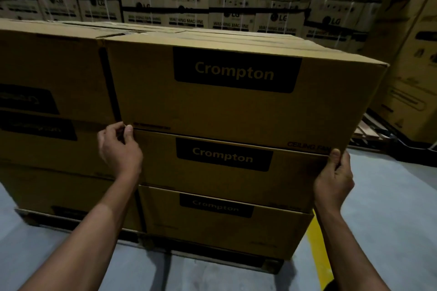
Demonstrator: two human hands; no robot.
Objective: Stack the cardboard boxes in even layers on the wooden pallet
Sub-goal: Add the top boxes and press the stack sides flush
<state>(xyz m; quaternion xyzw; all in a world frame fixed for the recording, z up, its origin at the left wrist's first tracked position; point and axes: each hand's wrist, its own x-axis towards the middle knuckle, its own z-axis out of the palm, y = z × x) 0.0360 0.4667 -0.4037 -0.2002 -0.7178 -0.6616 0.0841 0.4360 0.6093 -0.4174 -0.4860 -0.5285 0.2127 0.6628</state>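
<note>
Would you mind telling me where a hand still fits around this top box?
Free: right of the top Crompton box, over bare grey floor. Crowded: its left side nearly meets the neighbouring box, where the left hand sits; right hand grips the open corner.

I count three Crompton boxes in the column right in front of my hands: the top box point(236, 92), the middle box point(224, 168) and the bottom box point(220, 222). Past my left hand point(118, 149) stands a second column point(47, 101), also three boxes high. That makes six box fronts facing me. Two hands are in view, my right hand point(334, 177) being the other. One wooden pallet point(151, 241) lies below them. The LG cartons point(186, 7) far beyond my hands are too many and too dim to count.
</note>
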